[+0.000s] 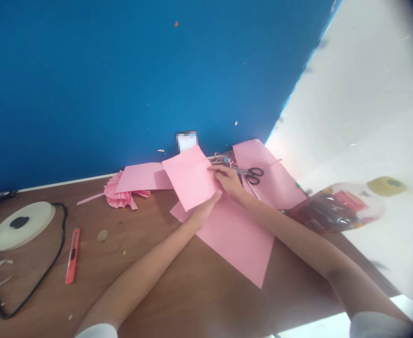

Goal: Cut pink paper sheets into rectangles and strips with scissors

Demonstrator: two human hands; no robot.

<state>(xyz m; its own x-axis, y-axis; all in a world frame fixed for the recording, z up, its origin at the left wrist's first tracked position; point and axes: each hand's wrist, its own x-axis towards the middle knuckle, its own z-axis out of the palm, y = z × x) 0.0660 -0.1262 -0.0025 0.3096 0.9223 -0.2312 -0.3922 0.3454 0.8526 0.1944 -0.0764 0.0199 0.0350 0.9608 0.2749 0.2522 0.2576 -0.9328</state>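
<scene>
A small pink paper piece [190, 178] is raised and tilted above the table. My left hand [206, 209] grips it at its lower right edge, the fingers partly behind the paper. At the sheet's right corner, my right hand [227, 178] pinches the edge. Beneath both hands lies a larger pink sheet [241, 239], flat on the brown table [132, 263]. Scissors with black handles [254, 176] rest just right of my right hand, on another pink sheet [270, 178] that leans at the back.
Behind on the left are a folded pink paper fan [118, 195] and a pink strip sheet [145, 177]. A red cutter [72, 256], a white round lid [21, 226] and a black cable [60, 249] lie left. A plastic packet [329, 209] stands right, by the blue wall [122, 84].
</scene>
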